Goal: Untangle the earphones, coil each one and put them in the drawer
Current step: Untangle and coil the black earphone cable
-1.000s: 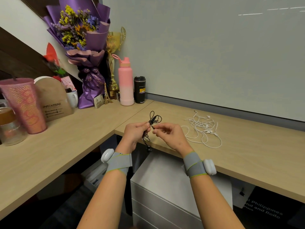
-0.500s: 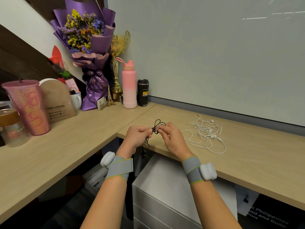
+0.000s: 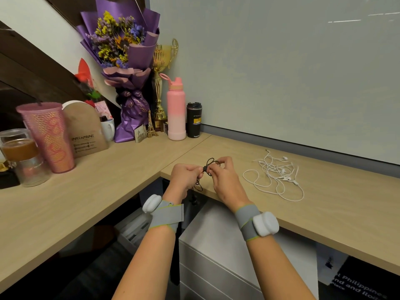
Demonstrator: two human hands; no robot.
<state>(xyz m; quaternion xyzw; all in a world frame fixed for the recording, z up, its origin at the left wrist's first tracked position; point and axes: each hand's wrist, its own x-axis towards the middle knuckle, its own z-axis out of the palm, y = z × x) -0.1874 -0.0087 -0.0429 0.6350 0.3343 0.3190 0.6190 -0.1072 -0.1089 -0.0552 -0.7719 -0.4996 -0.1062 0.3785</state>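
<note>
Hands have closed in: left hand [image 3: 186,176] and right hand [image 3: 225,180] pinch the thin black earphone cord [image 3: 205,169] with curled fingers, coil tightening; tangled white wired earphones [image 3: 281,176] still untouched.

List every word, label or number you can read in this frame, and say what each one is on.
"INSTAPRINT": on the brown arched card on the left desk; the small lines beneath it are too small to read.
"Philippines": on the dark printed sheet under the desk at lower right; the words round it are cut off or blurred.
Black tumbler: yellow label, too blurred to read.
</note>
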